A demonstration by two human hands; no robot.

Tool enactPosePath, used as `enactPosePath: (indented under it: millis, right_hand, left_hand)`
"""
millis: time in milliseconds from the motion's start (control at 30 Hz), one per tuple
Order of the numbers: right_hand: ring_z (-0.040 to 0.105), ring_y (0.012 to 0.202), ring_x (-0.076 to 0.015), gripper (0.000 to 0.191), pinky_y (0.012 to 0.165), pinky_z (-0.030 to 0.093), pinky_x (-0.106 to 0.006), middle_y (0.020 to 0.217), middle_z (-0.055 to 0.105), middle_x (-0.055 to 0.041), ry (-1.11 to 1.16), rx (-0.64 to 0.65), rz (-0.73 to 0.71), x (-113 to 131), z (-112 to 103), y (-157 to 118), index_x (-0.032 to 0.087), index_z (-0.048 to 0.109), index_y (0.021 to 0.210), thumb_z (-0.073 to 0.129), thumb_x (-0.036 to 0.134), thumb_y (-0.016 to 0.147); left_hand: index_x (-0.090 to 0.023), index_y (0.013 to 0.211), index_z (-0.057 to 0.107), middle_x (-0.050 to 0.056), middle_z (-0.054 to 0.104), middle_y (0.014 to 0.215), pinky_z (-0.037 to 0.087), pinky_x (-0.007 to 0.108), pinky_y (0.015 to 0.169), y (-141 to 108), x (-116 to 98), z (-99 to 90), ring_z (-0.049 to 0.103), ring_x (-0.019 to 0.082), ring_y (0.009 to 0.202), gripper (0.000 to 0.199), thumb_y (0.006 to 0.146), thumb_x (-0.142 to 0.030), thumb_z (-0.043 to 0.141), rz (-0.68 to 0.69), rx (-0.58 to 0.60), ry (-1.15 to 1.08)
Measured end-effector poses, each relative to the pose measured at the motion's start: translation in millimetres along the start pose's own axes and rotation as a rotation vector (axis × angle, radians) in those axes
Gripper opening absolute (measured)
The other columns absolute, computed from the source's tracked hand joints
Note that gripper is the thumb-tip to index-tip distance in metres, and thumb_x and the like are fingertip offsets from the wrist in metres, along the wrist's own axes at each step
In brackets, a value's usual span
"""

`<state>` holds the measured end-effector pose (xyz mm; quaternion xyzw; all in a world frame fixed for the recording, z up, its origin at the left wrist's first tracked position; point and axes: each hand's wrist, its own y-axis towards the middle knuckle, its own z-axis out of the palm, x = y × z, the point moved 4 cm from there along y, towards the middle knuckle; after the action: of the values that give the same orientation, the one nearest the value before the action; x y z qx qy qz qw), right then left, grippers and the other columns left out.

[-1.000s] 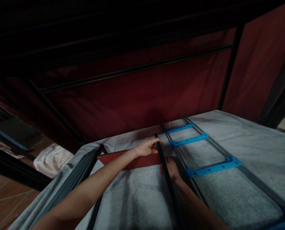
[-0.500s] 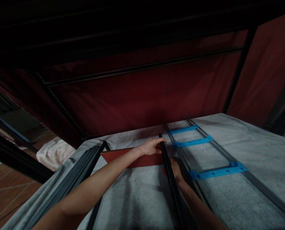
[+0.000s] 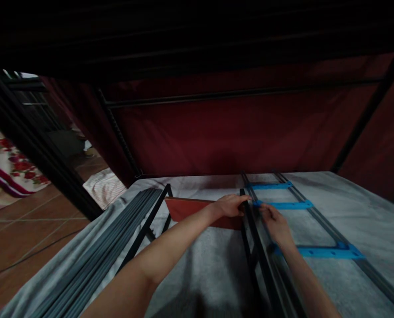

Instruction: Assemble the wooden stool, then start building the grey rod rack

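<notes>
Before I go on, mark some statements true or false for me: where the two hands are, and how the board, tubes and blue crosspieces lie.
1. The left hand has its fingers on the far end of the right-side dark bar. True.
2. The right hand is on the red-brown board. False: it is to the right of that dark bar, near the blue crosspieces.
3. The board lies between the left-side dark bar and the right-side one. True.
4. The grey tubes are spread out to the right of the blue crosspieces. False: they lie side by side, left of both dark bars.
5. Three blue crosspieces are in view. True.
</notes>
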<state>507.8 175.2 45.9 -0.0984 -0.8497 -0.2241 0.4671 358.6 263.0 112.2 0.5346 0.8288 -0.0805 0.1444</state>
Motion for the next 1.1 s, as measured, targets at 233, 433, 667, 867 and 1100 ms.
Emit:
enactPosePath:
  millis: [233,433,667,867,1100]
  right_hand:
    - [0.055,0.118,-0.0258,0.050,0.102,0.042,-0.045,0.126,0.059,-0.0081,-0.061,0.195,-0.164,48.5,27.7,33.9,0.024,0.054,0.123,0.055,0.032,0.074]
    - [0.051,0.125,-0.0280,0.030,0.100,0.044,-0.041,0.145,0.040,-0.0133,-0.465,0.246,-0.316,41.6,50.0,23.5,0.021,0.061,0.109,0.049,0.026,0.082]
    - [0.057,0.117,-0.0272,0.030,0.092,0.049,-0.036,0.143,0.042,-0.0159,-0.708,0.265,-0.391,50.7,45.0,17.0,0.018,0.063,0.104,0.038,0.029,0.092]
    - [0.048,0.126,-0.0324,0.030,0.103,0.038,-0.048,0.141,0.046,-0.0179,-0.950,0.198,-0.541,62.3,44.2,9.1,0.016,0.061,0.109,0.040,0.030,0.092]
    - [0.060,0.106,-0.0248,0.029,0.105,0.031,-0.050,0.111,0.066,-0.0124,-0.902,0.350,-0.710,82.4,74.6,8.0,0.018,0.055,0.113,0.034,0.023,0.094]
  left_hand:
    - [-0.007,0.147,0.015,0.018,0.066,0.112,0.046,0.036,0.085,-5.5,6.2,4.0,0.063,0.030,0.104,0.099,0.072,-0.041,0.070,-0.195,-0.102,0.081]
    - [-0.012,0.137,0.037,0.018,0.064,0.117,0.037,0.046,0.099,-19.6,4.2,5.0,0.059,0.030,0.109,0.071,0.079,-0.044,0.062,-0.229,-0.086,0.207]
    - [-0.024,0.137,0.046,0.012,0.048,0.142,0.018,0.054,0.111,-135.8,77.7,-76.3,0.037,0.033,0.133,0.062,0.079,-0.037,0.064,-0.350,-0.308,0.125]
    - [-0.014,0.117,0.060,0.017,0.060,0.126,0.043,0.037,0.094,-268.2,165.5,-76.2,0.054,0.030,0.118,0.053,0.080,-0.053,0.060,-0.962,-0.622,-0.787]
    - [-0.016,0.096,0.059,0.005,0.066,0.086,0.053,0.027,0.071,-247.2,149.4,-19.5,0.062,0.016,0.079,0.025,0.082,-0.037,0.064,-0.818,-0.744,-1.396]
